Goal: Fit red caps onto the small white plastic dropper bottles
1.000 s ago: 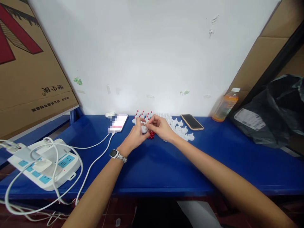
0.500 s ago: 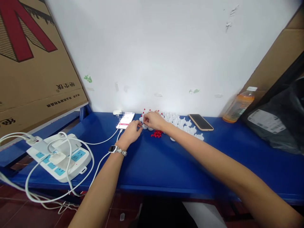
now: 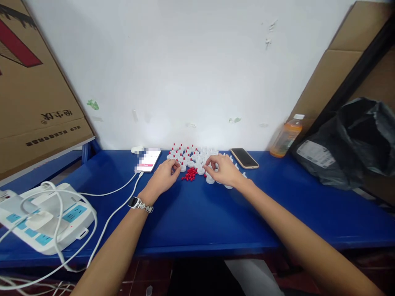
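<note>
My left hand [image 3: 163,177], with a watch on the wrist, rests on the blue table [image 3: 197,213] with fingers curled, fingertips touching the white caps with red tips [image 3: 182,154]. My right hand [image 3: 222,170] lies over the plain white caps [image 3: 212,158], fingers bent down onto one of them; whether it grips one is unclear. A small heap of red beads [image 3: 190,174] lies between the two hands.
A lit white phone [image 3: 148,160] on a cable lies left of the caps, a dark phone [image 3: 244,158] to their right. An orange drink bottle [image 3: 285,137] and black bag [image 3: 348,144] stand right. A white power strip [image 3: 43,218] with cables sits left; a cardboard box [image 3: 37,90] leans behind.
The hands have come apart. The left dropped to the table by the red-tipped caps; the right moved right onto the plain white caps. The view shifted.
</note>
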Available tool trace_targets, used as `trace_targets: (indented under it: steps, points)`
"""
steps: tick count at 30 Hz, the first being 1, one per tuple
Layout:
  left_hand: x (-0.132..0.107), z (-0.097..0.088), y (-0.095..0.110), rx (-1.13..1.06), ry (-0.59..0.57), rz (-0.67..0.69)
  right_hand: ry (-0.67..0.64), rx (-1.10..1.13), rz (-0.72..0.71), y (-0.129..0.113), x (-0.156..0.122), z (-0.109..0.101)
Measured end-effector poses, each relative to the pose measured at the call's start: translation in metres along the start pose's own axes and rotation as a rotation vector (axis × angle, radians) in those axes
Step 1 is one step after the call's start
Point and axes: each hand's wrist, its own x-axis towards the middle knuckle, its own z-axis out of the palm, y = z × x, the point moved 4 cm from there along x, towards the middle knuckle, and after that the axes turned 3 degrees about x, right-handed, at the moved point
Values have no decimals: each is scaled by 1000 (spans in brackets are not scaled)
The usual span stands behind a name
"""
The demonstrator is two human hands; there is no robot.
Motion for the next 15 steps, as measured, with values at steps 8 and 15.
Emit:
trace_targets:
  steps: [8,15]
  points:
    - [-7,13,57,-62,-30,187,-76,159,-50,-10,-22,-3]
    - [-11,13,58,13,-99,252,27,593,58,-24,-1,3]
